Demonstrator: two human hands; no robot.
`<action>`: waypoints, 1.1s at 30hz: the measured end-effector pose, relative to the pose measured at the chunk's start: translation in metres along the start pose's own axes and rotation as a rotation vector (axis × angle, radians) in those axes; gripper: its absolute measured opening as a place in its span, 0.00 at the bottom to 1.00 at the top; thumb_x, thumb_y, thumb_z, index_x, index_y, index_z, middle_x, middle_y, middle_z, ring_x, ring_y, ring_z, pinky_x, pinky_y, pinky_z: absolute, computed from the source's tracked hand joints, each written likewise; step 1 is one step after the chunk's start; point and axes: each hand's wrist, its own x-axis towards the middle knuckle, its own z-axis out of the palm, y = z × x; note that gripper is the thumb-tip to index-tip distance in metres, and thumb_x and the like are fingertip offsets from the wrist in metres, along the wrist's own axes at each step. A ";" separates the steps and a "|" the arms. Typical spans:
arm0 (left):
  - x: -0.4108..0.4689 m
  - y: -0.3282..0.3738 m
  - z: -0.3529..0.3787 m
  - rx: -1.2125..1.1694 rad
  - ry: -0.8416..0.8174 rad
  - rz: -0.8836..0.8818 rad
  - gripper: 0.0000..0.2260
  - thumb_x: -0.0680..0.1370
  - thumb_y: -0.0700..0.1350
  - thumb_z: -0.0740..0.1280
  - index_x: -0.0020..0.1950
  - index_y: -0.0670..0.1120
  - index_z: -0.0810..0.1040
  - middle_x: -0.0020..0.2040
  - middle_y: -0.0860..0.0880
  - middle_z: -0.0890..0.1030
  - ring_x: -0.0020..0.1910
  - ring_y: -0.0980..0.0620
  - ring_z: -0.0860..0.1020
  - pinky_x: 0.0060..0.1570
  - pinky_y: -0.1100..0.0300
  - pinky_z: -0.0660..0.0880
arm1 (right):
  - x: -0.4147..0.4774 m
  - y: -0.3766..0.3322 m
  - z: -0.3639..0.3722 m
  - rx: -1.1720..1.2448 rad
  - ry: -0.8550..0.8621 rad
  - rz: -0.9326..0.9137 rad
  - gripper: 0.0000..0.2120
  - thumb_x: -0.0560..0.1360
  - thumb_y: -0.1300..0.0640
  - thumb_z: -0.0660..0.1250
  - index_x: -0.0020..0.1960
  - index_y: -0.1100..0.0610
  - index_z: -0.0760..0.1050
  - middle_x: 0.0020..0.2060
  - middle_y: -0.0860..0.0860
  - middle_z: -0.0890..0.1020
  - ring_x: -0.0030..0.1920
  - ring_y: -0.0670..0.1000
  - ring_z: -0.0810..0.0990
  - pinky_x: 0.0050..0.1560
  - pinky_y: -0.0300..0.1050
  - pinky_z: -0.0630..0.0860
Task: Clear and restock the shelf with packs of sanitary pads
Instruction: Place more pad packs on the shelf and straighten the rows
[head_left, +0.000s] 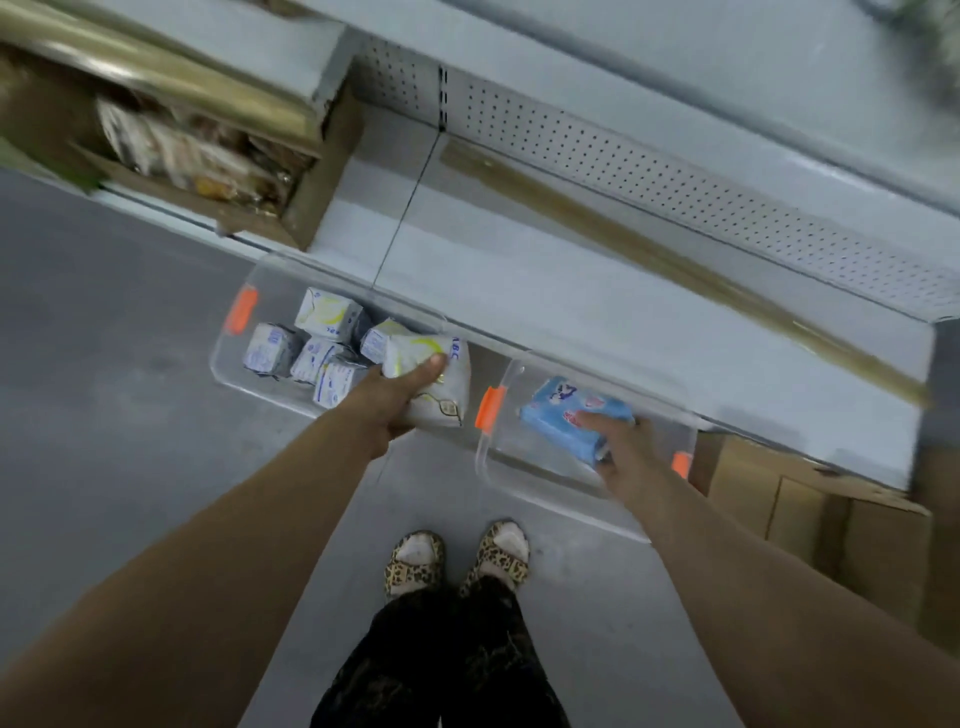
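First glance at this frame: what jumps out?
Two outstretched arms dominate: the left hand grips a white pack over the left clear bin, which holds more white packs. The right hand grips a blue pack in the right clear bin. Behind both bins, the grey shelf shows no packs, and leopard-print slippers stand out on the floor below.

Head-worn view, steeply down toward shelf (571, 291)
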 end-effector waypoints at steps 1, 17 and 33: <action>-0.015 0.010 0.004 -0.002 -0.019 0.008 0.13 0.75 0.50 0.74 0.57 0.47 0.80 0.45 0.49 0.84 0.33 0.57 0.84 0.28 0.65 0.77 | -0.018 -0.009 -0.001 0.012 -0.020 -0.005 0.25 0.60 0.64 0.81 0.56 0.62 0.81 0.52 0.61 0.85 0.46 0.57 0.85 0.39 0.46 0.81; -0.275 0.176 0.061 0.482 -0.314 0.313 0.37 0.59 0.70 0.77 0.59 0.47 0.80 0.51 0.48 0.86 0.47 0.51 0.83 0.43 0.59 0.77 | -0.283 -0.127 -0.049 0.328 -0.119 -0.341 0.31 0.70 0.64 0.77 0.69 0.55 0.70 0.52 0.55 0.86 0.50 0.57 0.87 0.49 0.55 0.83; -0.440 0.291 0.186 0.754 -0.438 0.712 0.45 0.45 0.74 0.78 0.51 0.45 0.82 0.42 0.47 0.86 0.38 0.50 0.81 0.39 0.59 0.74 | -0.434 -0.294 -0.166 0.485 -0.141 -0.912 0.35 0.67 0.62 0.79 0.69 0.60 0.67 0.61 0.63 0.81 0.49 0.57 0.85 0.42 0.51 0.81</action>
